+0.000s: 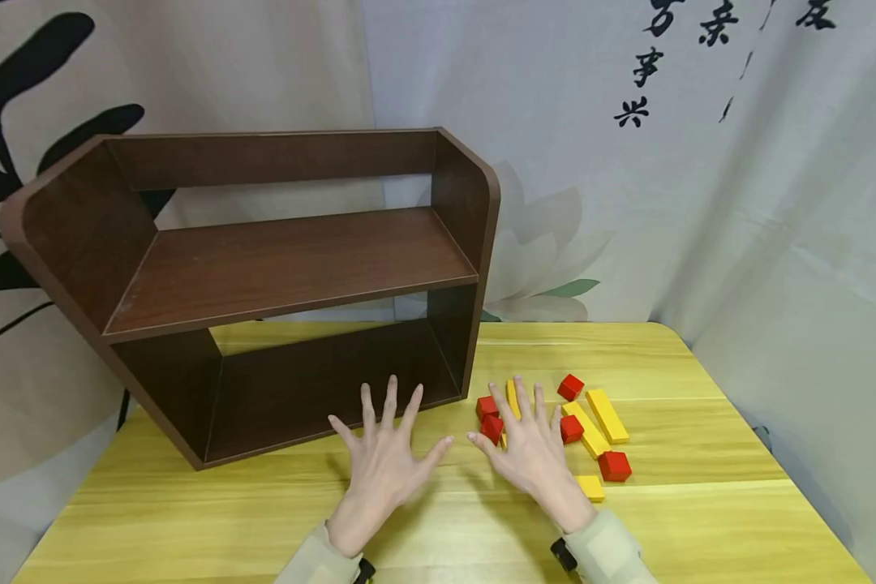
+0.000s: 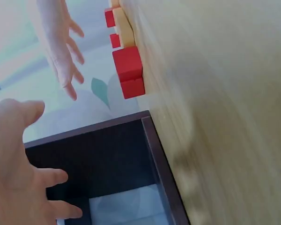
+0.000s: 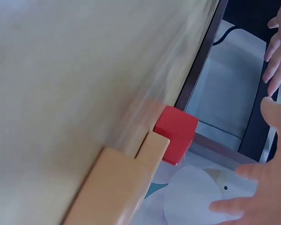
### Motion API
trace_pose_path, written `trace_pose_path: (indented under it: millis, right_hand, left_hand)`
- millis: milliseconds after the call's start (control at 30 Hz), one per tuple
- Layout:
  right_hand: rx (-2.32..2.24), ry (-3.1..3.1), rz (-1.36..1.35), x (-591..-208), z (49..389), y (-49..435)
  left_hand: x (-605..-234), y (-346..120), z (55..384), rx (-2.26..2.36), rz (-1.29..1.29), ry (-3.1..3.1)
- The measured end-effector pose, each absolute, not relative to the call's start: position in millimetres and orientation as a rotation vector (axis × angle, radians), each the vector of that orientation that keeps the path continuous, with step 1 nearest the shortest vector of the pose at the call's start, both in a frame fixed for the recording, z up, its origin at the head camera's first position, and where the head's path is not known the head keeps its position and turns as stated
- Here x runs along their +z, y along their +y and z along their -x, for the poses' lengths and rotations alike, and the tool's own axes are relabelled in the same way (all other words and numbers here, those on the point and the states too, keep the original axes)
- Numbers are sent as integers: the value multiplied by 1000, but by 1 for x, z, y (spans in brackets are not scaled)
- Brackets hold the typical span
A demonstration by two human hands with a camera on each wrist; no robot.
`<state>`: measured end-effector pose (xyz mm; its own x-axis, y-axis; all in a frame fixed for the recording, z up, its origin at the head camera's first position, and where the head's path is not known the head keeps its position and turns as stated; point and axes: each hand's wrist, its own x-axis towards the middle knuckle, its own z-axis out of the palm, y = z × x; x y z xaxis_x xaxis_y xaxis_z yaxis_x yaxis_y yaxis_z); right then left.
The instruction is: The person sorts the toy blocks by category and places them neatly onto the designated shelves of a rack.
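My left hand (image 1: pixel 384 462) hovers with fingers spread in front of the lower shelf of a dark brown wooden shelf unit (image 1: pixel 299 251). To its right, my right hand (image 1: pixel 529 446) is also spread, above a loose group of blocks, and holds nothing. Around it lie red cubes (image 1: pixel 615 466) and yellow bars (image 1: pixel 607 415), some partly covered by the hand. In the left wrist view, a stack or row of red cubes (image 2: pixel 127 63) sits beside a yellow bar (image 2: pixel 123 28). A red cube (image 3: pixel 176 133) and yellow bars (image 3: pixel 110 187) appear close in the right wrist view.
The blocks and shelf unit stand on a yellow wood-grain table (image 1: pixel 701 454). Behind hangs a pale curtain (image 1: pixel 555 122) with dark characters and plant prints. The table's right edge slopes down past the blocks.
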<state>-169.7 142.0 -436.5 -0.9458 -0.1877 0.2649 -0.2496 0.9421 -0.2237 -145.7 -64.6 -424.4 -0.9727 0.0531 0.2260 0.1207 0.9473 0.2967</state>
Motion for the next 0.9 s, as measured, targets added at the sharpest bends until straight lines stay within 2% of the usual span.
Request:
trace_pose_path:
  millis: [233,467,667,900]
  right_hand:
    - [564,-2728,-518,-429,189,147]
    - [941,-2841,-780,-426,224,161]
    - [1005,-2871,-940,-436,247,171]
    - [1035,-2924,-975,-440,258,175]
  left_hand:
    - [-404,-86,146,-526,142,-2577]
    - [-356,-152,149,-621,120,-2130]
    - [-330,-209,141,-664,-90,-1814]
    - [-340,-257,133,-720,-409,-1721]
